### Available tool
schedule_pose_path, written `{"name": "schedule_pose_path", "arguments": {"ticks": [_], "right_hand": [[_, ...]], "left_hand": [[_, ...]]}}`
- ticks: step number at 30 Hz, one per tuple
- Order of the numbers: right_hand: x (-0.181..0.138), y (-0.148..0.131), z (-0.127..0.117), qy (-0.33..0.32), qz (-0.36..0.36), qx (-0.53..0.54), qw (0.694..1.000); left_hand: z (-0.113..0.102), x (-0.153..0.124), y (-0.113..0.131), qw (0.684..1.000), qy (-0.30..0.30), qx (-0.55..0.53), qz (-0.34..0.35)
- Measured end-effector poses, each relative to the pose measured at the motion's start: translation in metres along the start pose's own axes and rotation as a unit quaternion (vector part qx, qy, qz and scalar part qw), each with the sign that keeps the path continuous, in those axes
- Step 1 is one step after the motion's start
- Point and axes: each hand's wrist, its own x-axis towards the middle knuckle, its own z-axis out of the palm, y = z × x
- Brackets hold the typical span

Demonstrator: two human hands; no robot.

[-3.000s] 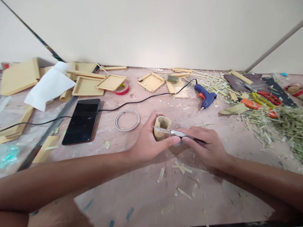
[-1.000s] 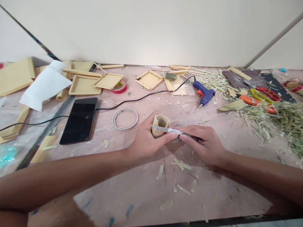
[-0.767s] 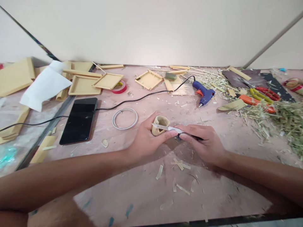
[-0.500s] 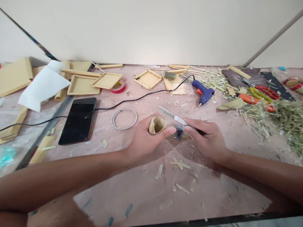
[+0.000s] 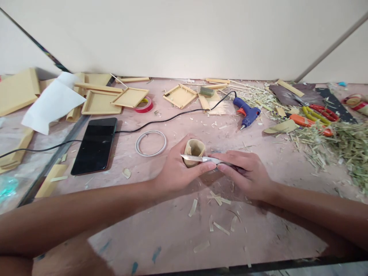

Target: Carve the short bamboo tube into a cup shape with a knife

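Note:
My left hand (image 5: 178, 168) is wrapped round a small tan cup-like tube (image 5: 196, 147), its open mouth facing up and its lower part hidden by my fingers. In my right hand (image 5: 244, 172) is a craft knife (image 5: 211, 160) with a thin silvery blade. The blade points left and lies across the near side of the tube's rim; whether it touches cannot be told. The two thumbs are close together at the knife's neck. Pale shavings (image 5: 219, 199) lie on the tabletop below my hands.
A phone (image 5: 94, 145) and a white tape ring (image 5: 151, 143) lie to the left. Behind are a blue glue gun (image 5: 247, 112) with its cord, shallow tan frames (image 5: 180, 96) and red tape (image 5: 143, 105). Pliers (image 5: 316, 113) and a heap of dry strips (image 5: 345, 153) are at right.
The knife has swung down and left from behind the tube to across its near rim. My right hand has turned slightly with it, and the tube has shifted a little to the right.

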Motion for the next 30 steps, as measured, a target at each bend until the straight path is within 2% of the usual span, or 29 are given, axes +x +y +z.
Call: {"name": "schedule_pose_path", "arguments": {"ticks": [7,10,16,22,26,30], "right_hand": [[-0.001,0.001,0.0,0.008,0.0,-0.006,1.0],[0.0,0.001,0.001,0.017,0.006,-0.013,1.0],[0.002,0.001,0.0,0.077,0.032,-0.001,0.997],[0.002,-0.001,-0.002,0.029,0.015,0.016,0.999],[0.001,-0.001,-0.003,-0.033,0.014,0.009,0.999],[0.001,0.001,-0.002,-0.054,0.003,0.015,0.998]], "left_hand": [[0.002,-0.001,0.0,0.997,0.012,-0.041,-0.068],[0.003,0.0,0.003,0.997,0.017,-0.03,-0.064],[0.001,0.004,0.004,0.999,0.016,-0.011,-0.032],[-0.008,0.004,-0.001,0.999,-0.016,-0.05,-0.009],[-0.009,0.003,-0.001,0.999,-0.022,-0.015,0.041],[-0.007,0.003,0.001,0.997,-0.016,0.005,0.07]]}}
